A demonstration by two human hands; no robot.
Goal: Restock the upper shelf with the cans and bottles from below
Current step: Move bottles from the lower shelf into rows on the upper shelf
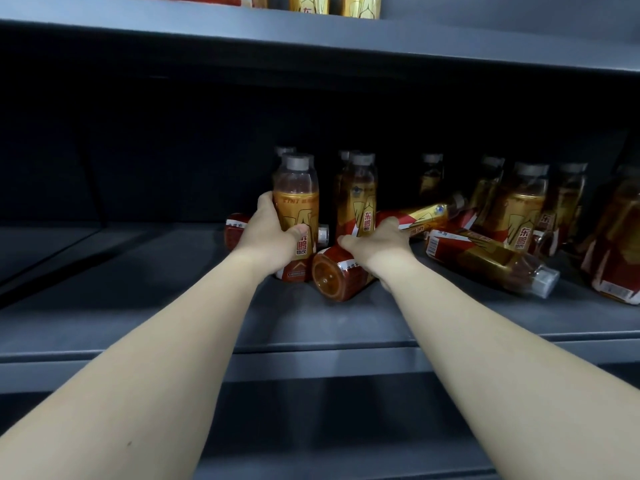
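Note:
Both my arms reach into the lower shelf. My left hand grips an upright bottle with a gold and red label and a grey cap. My right hand grips a bottle lying on its side, its round bottom facing me. Another upright bottle stands just behind my right hand. The upper shelf runs across the top, with two gold bottles standing on it, only their bases showing.
Several more bottles of the same kind stand and lie on the right of the lower shelf, one lying near the front. A fallen bottle lies behind my left hand. The shelf's left part is bare and dark.

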